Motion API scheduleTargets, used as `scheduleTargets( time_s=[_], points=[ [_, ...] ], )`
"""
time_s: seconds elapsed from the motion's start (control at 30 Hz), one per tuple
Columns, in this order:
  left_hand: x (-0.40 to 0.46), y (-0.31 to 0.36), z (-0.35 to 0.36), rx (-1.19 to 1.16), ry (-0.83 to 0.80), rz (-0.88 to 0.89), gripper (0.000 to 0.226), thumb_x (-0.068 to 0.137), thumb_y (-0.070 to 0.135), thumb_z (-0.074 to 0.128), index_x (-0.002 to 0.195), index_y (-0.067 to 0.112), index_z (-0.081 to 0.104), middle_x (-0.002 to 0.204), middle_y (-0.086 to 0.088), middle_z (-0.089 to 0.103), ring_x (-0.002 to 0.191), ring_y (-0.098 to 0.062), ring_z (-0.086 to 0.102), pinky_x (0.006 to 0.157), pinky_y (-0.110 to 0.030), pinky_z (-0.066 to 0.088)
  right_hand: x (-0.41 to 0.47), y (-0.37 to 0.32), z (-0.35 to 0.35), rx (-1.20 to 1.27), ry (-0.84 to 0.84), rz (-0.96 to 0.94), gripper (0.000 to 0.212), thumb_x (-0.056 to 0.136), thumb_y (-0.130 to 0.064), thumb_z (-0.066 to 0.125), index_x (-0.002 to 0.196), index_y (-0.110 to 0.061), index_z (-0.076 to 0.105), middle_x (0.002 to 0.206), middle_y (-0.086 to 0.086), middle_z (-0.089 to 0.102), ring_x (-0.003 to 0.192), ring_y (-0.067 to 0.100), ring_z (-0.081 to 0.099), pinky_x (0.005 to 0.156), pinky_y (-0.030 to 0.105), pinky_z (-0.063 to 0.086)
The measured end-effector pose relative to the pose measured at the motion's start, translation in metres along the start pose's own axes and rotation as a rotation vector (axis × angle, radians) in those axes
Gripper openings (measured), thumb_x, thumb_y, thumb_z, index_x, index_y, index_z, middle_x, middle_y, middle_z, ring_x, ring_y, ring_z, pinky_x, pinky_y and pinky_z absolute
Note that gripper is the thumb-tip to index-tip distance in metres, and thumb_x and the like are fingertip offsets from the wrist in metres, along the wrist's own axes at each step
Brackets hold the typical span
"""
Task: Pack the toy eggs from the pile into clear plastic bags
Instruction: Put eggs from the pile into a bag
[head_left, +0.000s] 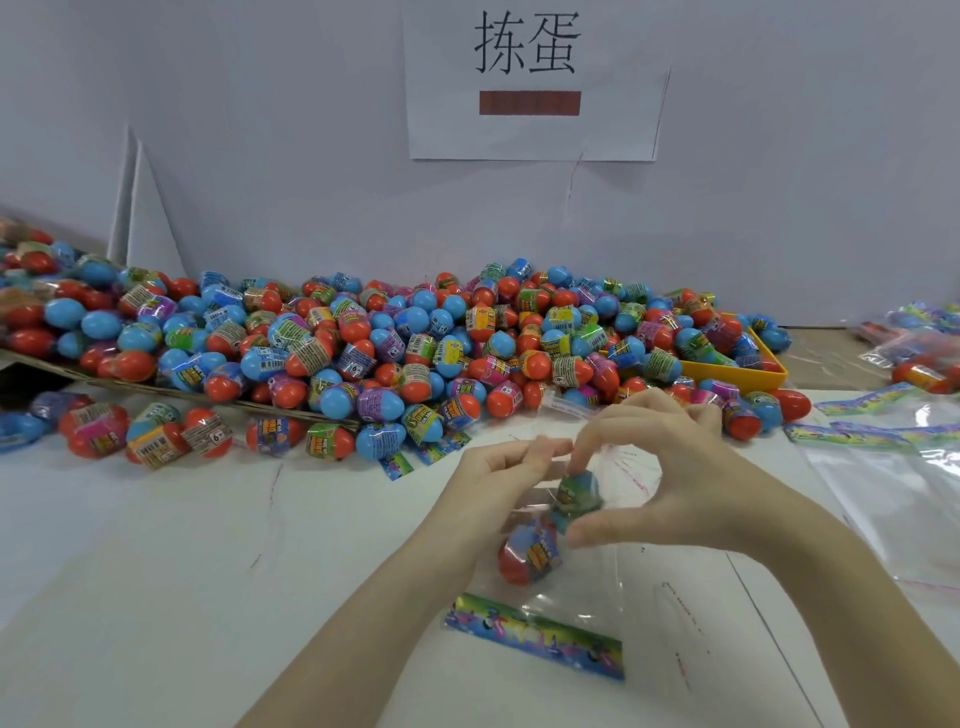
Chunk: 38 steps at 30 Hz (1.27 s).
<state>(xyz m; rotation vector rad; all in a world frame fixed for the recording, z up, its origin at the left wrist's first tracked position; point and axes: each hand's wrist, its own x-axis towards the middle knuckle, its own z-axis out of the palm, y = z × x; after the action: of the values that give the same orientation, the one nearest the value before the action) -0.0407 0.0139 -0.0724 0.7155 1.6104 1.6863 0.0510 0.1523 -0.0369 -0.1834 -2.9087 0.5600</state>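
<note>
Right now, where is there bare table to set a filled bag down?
Bare white table lies left of the left hand, below the loose eggs. Behind, the pile is crowded; right holds empty bags.

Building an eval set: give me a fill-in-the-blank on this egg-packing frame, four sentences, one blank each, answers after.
1. Both hands, left hand and right hand, hold a clear plastic ____.
2. Inside the bag, below the green-wrapped egg, lies a red-and-____ egg.
3. At the pile's right end sits a ____ tray.
4. The bag's colourful header strip lies ____ the hands, towards the camera.

Answers: bag; blue; yellow; below
</note>
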Motion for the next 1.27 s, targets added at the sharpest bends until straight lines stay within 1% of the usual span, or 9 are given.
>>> scheduleTargets(
  time_s=[0.13,0.4,0.5,0.63,0.73,0.9,1.03,1.17,1.27],
  points=[
    [0.002,0.002,-0.001,-0.078,0.019,0.008,0.020,0.093,0.028,0.048,0.102,0.025,0.066,0.099,-0.002,0.072,0.083,-0.015,0.068,0.071,-0.021,0.055,0.000,-0.001,0.004,-0.010,-0.104,-0.013,0.039,0.052,-0.062,0.076,0.081,-0.047,0.055,0.101,-0.049,0.034,0.108,-0.021,0.008,0.074,0.018,0.006],
    [0.001,0.002,-0.012,0.156,-0.119,-0.041,0.039,0.079,0.040,0.069,0.115,0.033,0.058,0.107,0.006,0.069,0.082,-0.004,0.068,0.067,-0.015,0.052,0.000,0.000,0.008,0.007,-0.178,0.162,0.034,0.051,-0.056,0.078,0.076,-0.048,0.056,0.109,-0.018,0.035,0.104,0.017,0.019,0.082,0.031,0.014],
    [0.000,0.003,-0.027,0.381,-0.245,-0.122,0.070,0.060,0.026,0.083,0.121,0.035,0.049,0.111,0.005,0.064,0.096,-0.005,0.065,0.081,-0.020,0.052,0.002,-0.001,0.010,0.002,-0.178,0.161,0.035,0.052,-0.056,0.077,0.078,-0.050,0.054,0.102,-0.020,0.037,0.100,0.015,0.020,0.077,0.030,0.014],
    [0.000,0.003,-0.029,0.508,-0.287,-0.104,0.056,0.063,0.009,0.084,0.112,0.024,0.058,0.108,-0.005,0.066,0.101,-0.017,0.063,0.089,-0.031,0.050,0.002,-0.002,0.010,-0.006,-0.179,0.109,0.028,0.054,-0.059,0.075,0.073,-0.054,0.055,0.093,-0.027,0.044,0.097,0.003,0.023,0.069,0.025,0.010],
    [0.003,0.001,-0.026,0.519,-0.244,-0.014,0.041,0.067,0.010,0.081,0.103,0.019,0.063,0.100,-0.006,0.069,0.092,-0.019,0.065,0.082,-0.036,0.053,0.003,0.000,0.011,-0.026,-0.171,0.128,0.027,0.052,-0.068,0.070,0.069,-0.050,0.058,0.100,-0.018,0.046,0.105,0.010,0.027,0.070,0.025,0.009],
    [0.004,-0.001,-0.024,0.468,-0.157,0.078,0.035,0.068,0.017,0.081,0.087,0.033,0.057,0.092,0.007,0.065,0.071,0.003,0.060,0.065,-0.018,0.052,0.003,0.004,0.010,-0.003,-0.145,0.156,0.021,0.064,-0.064,0.065,0.071,-0.046,0.057,0.103,-0.016,0.044,0.110,0.015,0.027,0.085,0.032,0.015],
    [0.004,-0.003,-0.027,0.359,-0.140,0.023,0.040,0.066,0.023,0.083,0.087,0.038,0.052,0.091,0.003,0.063,0.071,-0.006,0.063,0.062,-0.021,0.054,0.003,0.001,0.009,-0.008,-0.136,0.134,0.012,0.079,-0.053,0.060,0.069,-0.047,0.055,0.104,-0.016,0.045,0.111,0.013,0.027,0.086,0.031,0.013],
    [0.005,-0.005,-0.025,0.250,-0.052,-0.015,0.050,0.060,0.041,0.083,0.094,0.024,0.051,0.064,0.010,0.067,0.064,-0.005,0.065,0.072,-0.034,0.054,0.003,-0.005,0.004,0.017,-0.006,0.058,0.021,0.084,-0.041,0.058,0.065,-0.047,0.052,0.085,-0.022,0.053,0.099,-0.003,0.035,0.079,0.026,0.012],
    [0.007,-0.006,-0.018,0.129,0.057,0.002,0.039,0.067,0.023,0.080,0.094,0.018,0.053,0.075,0.004,0.067,0.062,-0.003,0.064,0.064,-0.020,0.053,0.002,-0.007,0.001,0.091,0.102,0.038,0.029,0.089,-0.026,0.057,0.065,-0.042,0.052,0.067,-0.024,0.057,0.090,-0.007,0.043,0.085,0.029,0.018]
  ],
)
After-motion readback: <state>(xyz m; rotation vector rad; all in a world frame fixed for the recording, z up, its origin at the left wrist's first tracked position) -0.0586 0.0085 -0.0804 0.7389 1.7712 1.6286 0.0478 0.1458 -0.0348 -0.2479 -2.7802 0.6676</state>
